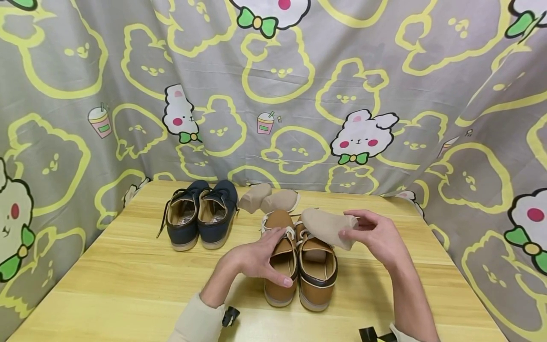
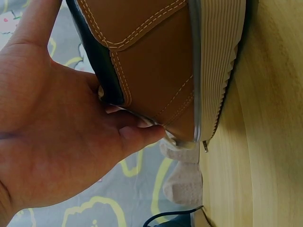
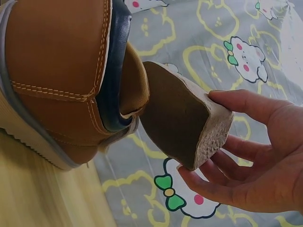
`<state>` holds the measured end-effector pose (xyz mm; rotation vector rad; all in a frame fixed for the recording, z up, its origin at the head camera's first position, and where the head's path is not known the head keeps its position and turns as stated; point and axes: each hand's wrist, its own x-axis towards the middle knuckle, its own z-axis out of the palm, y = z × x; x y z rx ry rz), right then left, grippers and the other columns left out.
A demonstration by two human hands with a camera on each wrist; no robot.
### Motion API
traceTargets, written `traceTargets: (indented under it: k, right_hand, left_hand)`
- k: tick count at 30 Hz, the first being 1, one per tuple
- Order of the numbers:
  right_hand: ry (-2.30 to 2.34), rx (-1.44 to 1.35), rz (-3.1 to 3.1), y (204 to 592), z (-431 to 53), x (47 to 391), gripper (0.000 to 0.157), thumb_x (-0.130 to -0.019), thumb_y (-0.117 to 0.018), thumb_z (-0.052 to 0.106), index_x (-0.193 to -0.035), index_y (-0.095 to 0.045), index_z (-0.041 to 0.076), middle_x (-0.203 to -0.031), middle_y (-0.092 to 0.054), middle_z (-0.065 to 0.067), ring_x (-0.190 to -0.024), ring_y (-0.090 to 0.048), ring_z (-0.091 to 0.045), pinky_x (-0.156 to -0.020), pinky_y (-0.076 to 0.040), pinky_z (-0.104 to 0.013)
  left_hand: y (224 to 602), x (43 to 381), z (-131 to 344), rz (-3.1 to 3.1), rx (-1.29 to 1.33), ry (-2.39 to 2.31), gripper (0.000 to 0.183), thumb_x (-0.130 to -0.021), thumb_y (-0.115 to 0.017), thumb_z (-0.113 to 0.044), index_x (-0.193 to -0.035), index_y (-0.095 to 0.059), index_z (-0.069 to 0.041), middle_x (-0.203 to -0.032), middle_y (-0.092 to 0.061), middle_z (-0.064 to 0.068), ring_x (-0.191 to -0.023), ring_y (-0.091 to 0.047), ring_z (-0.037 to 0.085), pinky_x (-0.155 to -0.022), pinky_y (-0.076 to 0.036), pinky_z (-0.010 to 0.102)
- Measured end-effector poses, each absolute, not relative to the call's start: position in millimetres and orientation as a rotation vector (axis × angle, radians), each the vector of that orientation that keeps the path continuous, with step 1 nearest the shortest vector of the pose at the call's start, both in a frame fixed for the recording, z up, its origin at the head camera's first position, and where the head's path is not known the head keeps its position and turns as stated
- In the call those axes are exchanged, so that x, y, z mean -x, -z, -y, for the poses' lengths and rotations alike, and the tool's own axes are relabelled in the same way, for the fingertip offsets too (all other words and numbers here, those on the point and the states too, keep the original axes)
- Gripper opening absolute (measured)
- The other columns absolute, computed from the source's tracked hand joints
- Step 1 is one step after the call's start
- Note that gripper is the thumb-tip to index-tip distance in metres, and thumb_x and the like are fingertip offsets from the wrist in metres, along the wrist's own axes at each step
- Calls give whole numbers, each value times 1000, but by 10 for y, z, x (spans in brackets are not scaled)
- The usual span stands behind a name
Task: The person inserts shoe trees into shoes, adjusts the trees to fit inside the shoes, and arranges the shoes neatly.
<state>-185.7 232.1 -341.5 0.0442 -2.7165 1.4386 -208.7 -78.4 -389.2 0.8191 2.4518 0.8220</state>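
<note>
A pair of brown lace-up shoes stands upright, side by side, in the middle of the table. On the left brown shoe rests my left hand, fingers over the laces and thumb stretched across the opening. My right hand pinches a beige moulded shoe insert by its end, above the toe of the right brown shoe. In the right wrist view the hollow underside of this insert shows between thumb and fingers. Something beige shows inside the right shoe.
Two more beige inserts lie behind the brown shoes. Navy lace-up shoes stand to the left, one lace trailing on the wooden table. A patterned grey curtain hangs along the back and sides.
</note>
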Motion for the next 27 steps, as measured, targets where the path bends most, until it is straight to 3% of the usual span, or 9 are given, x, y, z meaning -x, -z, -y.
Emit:
traceTargets:
  k: [27]
  right_hand:
    - [-1452,-187,2777,3358,-2065,1786,52,-78,-87,32,-126,-72,19,-114,-73,-6,-105,-64,-19,-85,-50,-34]
  left_hand:
    - [3898,2092,785,-2468,-856,-806,122,-79,-83,-52,-164,-6,-10,-170,-8,18,-158,-2,36,-125,-15,54]
